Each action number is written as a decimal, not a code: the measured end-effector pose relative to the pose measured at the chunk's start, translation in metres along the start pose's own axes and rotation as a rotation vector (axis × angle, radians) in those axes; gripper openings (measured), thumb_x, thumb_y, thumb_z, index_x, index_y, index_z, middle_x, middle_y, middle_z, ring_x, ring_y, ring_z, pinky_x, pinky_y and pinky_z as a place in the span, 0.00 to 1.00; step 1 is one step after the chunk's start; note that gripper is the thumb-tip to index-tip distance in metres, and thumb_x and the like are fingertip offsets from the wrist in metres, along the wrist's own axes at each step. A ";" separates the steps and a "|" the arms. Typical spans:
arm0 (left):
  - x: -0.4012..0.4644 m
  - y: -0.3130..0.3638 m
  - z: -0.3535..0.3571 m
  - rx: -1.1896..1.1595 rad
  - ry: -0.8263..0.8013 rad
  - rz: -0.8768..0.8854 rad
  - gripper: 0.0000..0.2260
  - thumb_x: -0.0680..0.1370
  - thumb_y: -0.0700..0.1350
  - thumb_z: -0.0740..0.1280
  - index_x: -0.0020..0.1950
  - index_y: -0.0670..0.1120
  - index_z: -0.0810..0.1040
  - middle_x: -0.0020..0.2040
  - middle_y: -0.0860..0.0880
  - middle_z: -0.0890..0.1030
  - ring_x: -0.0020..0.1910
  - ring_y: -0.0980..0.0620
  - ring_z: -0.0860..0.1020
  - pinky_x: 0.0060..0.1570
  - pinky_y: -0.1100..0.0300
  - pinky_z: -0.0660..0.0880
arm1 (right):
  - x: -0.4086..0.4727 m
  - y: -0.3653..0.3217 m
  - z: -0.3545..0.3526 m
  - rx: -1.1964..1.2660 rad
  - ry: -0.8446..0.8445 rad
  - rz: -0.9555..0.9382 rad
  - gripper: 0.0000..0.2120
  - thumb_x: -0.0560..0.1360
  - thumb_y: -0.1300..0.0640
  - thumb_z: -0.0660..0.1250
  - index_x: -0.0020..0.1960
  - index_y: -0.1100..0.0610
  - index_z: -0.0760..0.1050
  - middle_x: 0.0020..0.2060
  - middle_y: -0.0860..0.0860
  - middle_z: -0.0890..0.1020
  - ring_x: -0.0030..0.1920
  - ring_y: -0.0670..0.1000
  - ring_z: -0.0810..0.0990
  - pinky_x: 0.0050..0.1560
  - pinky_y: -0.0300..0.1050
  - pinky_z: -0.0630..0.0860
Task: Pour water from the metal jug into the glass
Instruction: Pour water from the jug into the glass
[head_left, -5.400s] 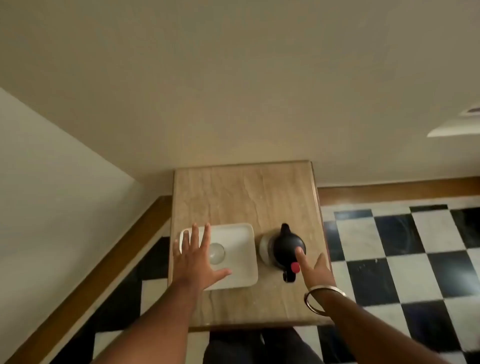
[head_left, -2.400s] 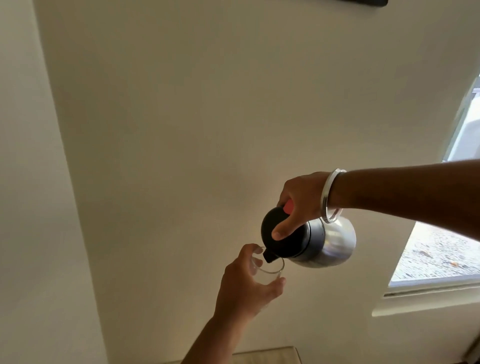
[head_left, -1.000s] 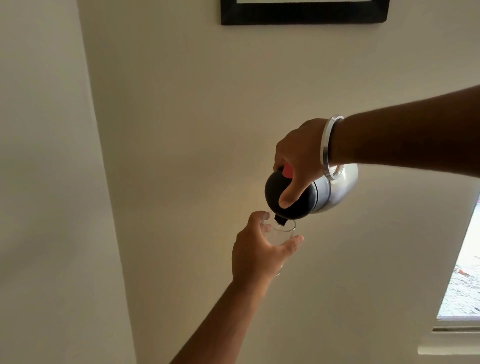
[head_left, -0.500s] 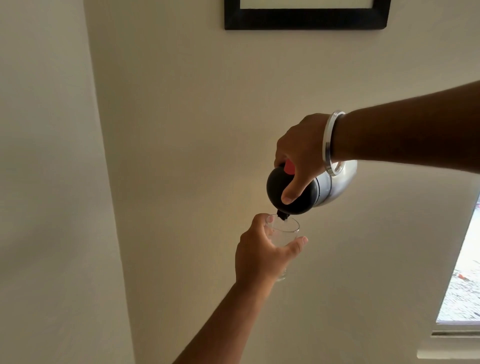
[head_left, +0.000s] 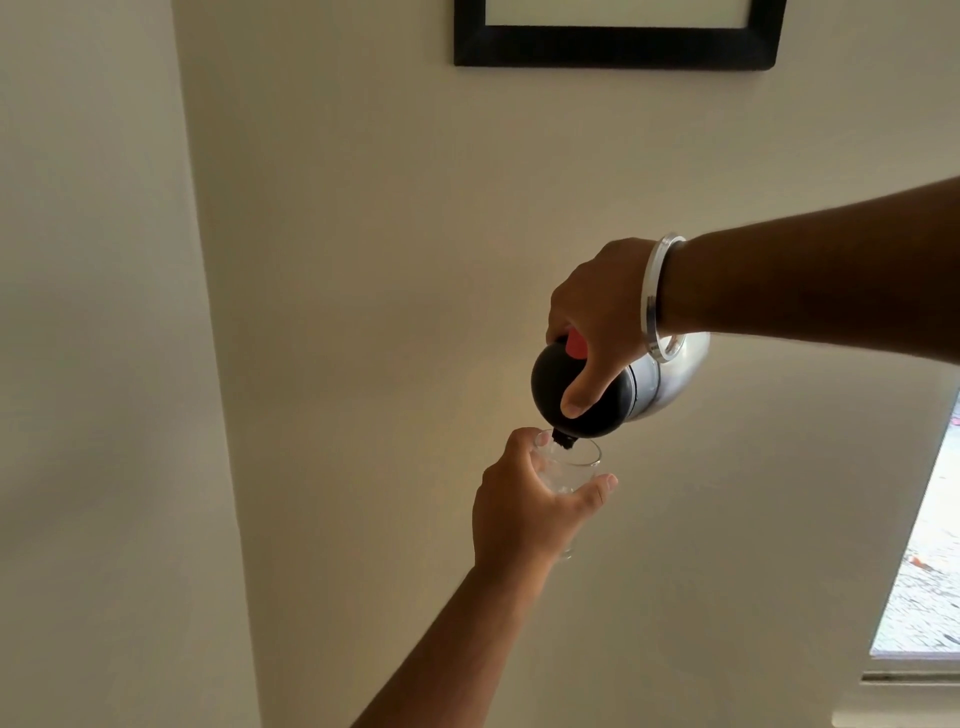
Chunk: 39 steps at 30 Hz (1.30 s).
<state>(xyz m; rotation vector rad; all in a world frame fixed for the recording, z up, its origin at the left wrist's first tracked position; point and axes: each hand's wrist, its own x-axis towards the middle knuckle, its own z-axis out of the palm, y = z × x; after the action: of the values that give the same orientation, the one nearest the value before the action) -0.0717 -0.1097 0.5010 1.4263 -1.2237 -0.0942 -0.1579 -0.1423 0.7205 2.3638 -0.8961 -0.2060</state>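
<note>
The metal jug (head_left: 670, 379), silver with a black top and a red button, is held up in front of the wall and tilted steeply to the left. My right hand (head_left: 597, 322) grips it from above, thumb on the black top, a metal bangle on the wrist. The jug's black spout dips into the rim of the clear glass (head_left: 569, 467) just below it. My left hand (head_left: 524, 506) is wrapped around the glass and holds it upright. Most of the glass is hidden by my fingers; its water level cannot be made out.
A black picture frame (head_left: 613, 49) hangs on the cream wall above. A bright window (head_left: 924, 561) and its sill sit at the lower right. A wall corner runs down the left side. The table is out of view.
Since half a second ago both hands have stayed almost in place, jug tilted over the glass. Earlier I lifted the jug and the glass off the table and tipped the jug more steeply.
</note>
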 end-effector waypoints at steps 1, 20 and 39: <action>0.000 -0.001 0.000 -0.001 -0.002 0.000 0.34 0.60 0.66 0.76 0.60 0.52 0.75 0.50 0.54 0.82 0.44 0.60 0.77 0.43 0.63 0.76 | 0.001 0.000 0.001 0.000 0.000 -0.001 0.36 0.57 0.21 0.66 0.54 0.45 0.81 0.40 0.41 0.84 0.41 0.48 0.82 0.48 0.49 0.81; 0.007 -0.015 -0.004 -0.017 0.019 -0.022 0.33 0.59 0.67 0.77 0.58 0.54 0.75 0.47 0.55 0.80 0.43 0.59 0.76 0.36 0.72 0.69 | 0.018 0.001 0.016 0.062 -0.005 -0.012 0.36 0.57 0.21 0.66 0.54 0.45 0.80 0.36 0.39 0.80 0.38 0.45 0.79 0.40 0.44 0.74; -0.003 -0.029 0.009 0.118 0.029 -0.090 0.34 0.59 0.70 0.75 0.58 0.56 0.73 0.49 0.57 0.80 0.44 0.58 0.78 0.38 0.68 0.72 | 0.031 0.012 0.067 0.280 -0.058 -0.063 0.45 0.52 0.18 0.62 0.57 0.48 0.81 0.39 0.40 0.83 0.42 0.46 0.81 0.50 0.49 0.80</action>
<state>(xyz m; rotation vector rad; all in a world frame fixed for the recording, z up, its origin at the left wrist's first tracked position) -0.0623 -0.1208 0.4746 1.5808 -1.1572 -0.0632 -0.1636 -0.2017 0.6753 2.6589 -0.9296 -0.1853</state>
